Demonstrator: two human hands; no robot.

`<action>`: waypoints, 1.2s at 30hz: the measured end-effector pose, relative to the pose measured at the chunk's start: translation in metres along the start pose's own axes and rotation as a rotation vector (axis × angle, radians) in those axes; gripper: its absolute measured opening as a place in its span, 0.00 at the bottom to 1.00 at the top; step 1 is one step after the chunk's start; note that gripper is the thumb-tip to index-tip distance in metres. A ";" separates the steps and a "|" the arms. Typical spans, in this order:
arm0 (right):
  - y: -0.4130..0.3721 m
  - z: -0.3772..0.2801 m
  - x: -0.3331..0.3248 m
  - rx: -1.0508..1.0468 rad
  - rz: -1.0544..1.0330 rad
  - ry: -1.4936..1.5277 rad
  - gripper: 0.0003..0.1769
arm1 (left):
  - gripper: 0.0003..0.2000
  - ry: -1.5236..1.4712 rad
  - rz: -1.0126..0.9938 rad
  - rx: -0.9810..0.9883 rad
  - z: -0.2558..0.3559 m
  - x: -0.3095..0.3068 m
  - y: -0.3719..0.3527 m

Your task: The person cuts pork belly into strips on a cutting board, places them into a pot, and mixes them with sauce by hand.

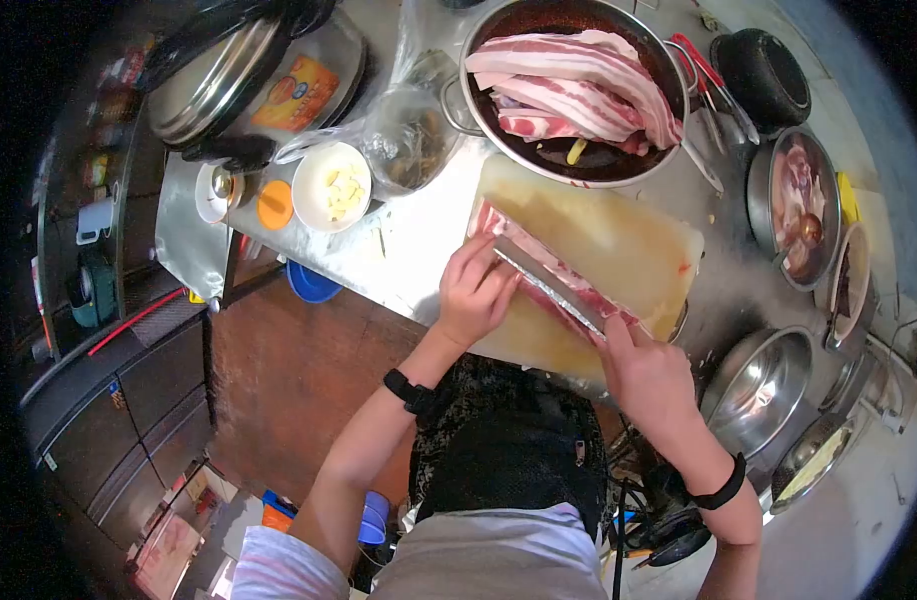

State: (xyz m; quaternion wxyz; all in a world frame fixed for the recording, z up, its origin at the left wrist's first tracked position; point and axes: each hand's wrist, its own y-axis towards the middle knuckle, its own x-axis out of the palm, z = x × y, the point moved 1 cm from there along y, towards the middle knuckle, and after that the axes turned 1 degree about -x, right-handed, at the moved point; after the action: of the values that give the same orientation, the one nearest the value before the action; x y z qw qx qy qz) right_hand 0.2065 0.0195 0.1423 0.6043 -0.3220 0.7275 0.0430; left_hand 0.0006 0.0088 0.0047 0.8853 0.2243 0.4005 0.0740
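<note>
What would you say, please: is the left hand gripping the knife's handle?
No, the right hand holds that end of the knife, and the left hand is near its tip.

"What sort of place are you standing in: a kitchen?"

"Yes, a kitchen. You have a cutting board [644, 250] on the metallic worktop [404, 265], with a strip of raw meat [519, 233] and a knife [554, 283] over it."

"And beyond your board?"

"You've a big two-handled pan [554, 160] heaped with streaky meat slabs [579, 85], plus a white bowl [319, 220] of pale yellow slices [345, 192]."

"At your right?"

"A shiny steel basin [754, 385]. Whether your kitchen is a home's or a restaurant's, I can't tell."
</note>
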 end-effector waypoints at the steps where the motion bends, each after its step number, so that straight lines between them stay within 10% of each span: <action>1: -0.001 -0.001 0.001 -0.026 0.006 0.003 0.09 | 0.10 0.015 0.006 0.006 0.001 0.000 -0.001; 36: 0.073 -0.032 0.014 -0.020 -0.087 0.045 0.15 | 0.10 -0.022 0.097 -0.011 -0.005 0.006 0.000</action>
State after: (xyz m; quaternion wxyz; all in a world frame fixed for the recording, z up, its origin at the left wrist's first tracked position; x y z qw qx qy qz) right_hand 0.1401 0.0564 0.1144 0.5858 -0.3600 0.7259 0.0166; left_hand 0.0004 0.0121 -0.0026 0.8863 0.2393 0.3790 0.1168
